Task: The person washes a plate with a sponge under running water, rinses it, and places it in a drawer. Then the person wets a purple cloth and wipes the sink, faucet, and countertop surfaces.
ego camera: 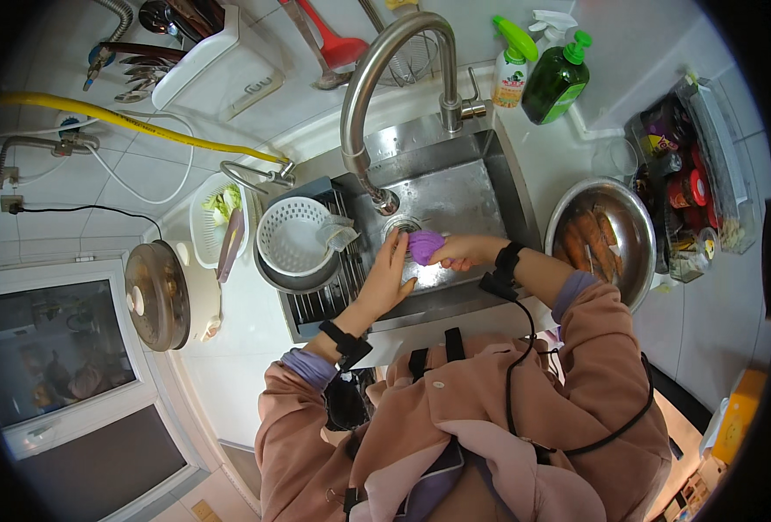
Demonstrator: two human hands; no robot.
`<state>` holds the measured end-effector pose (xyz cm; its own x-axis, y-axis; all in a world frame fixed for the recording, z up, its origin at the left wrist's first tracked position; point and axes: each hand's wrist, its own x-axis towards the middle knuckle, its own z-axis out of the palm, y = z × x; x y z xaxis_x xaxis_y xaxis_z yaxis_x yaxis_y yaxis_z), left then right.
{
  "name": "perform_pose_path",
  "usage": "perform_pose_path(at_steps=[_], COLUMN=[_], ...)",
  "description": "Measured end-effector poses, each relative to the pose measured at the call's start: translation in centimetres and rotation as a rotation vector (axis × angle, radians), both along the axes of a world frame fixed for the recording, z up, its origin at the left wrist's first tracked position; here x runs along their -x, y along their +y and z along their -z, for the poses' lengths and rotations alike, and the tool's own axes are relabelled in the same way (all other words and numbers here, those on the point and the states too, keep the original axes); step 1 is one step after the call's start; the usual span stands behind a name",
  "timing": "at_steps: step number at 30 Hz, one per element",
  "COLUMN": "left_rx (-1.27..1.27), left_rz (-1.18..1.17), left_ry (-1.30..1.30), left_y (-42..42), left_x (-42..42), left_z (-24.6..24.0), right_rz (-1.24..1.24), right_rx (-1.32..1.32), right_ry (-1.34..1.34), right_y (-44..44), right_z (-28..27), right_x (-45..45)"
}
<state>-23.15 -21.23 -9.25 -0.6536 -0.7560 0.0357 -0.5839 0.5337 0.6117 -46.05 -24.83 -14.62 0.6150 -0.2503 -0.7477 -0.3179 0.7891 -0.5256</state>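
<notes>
Over the stainless steel sink (464, 189), my right hand (465, 251) grips a purple wadded thing, perhaps a cloth or scrubber (426, 246). My left hand (385, 277) is held out flat beside it, thumb apart, fingertips at the purple thing's left side. Whether those fingertips press on it is hard to tell. Both hands are near the drain (400, 228), below the spout of the curved metal faucet (353, 98). To their left, a white perforated colander (274, 238) sits in a dark bowl (297, 284) on a black drying rack (353, 261).
Carrots lie in a steel basin (640, 215) right of the sink. Behind it stand a green pump bottle (555, 85) and a spray bottle (511, 75). On the left are a white basket (196, 228) with leafy vegetables, purple-grey tongs (231, 245) and a lidded cooker (157, 293).
</notes>
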Motion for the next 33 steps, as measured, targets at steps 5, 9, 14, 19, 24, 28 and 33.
perform_pose_path(at_steps=[5,9,14,19,24,28,33], left_rx=[0.418,0.570,0.590,0.549,0.374,0.157,-0.082], left_rz=[0.138,0.320,0.518,0.449,0.194,0.063,-0.011], left_ry=[-0.024,0.057,0.100,-0.155,-0.393,-0.583,-0.662], left_y=[0.8,-1.1,-2.6,-2.9,-2.9,-3.1,-3.6], left_x=[-0.2,0.1,1.0,1.5,2.3,3.5,4.4], left_z=[-0.5,-1.0,-3.4,-2.2,1.0,2.3,2.2], right_rz=[0.010,-0.215,-0.331,-0.286,-0.215,-0.260,-0.383], right_rx=[-0.310,-0.421,-0.260,0.069,0.598,1.014,1.110], right_ry=[-0.227,-0.441,-0.496,-0.166,0.095,0.287,0.531], right_y=[0.2,1.1,1.6,2.1,2.0,1.3,1.1], right_z=[-2.8,-3.8,-5.5,-6.2,-2.4,0.8,0.4], right_x=[-0.6,-2.3,-2.9,-3.4,-4.5,-5.4,-4.6])
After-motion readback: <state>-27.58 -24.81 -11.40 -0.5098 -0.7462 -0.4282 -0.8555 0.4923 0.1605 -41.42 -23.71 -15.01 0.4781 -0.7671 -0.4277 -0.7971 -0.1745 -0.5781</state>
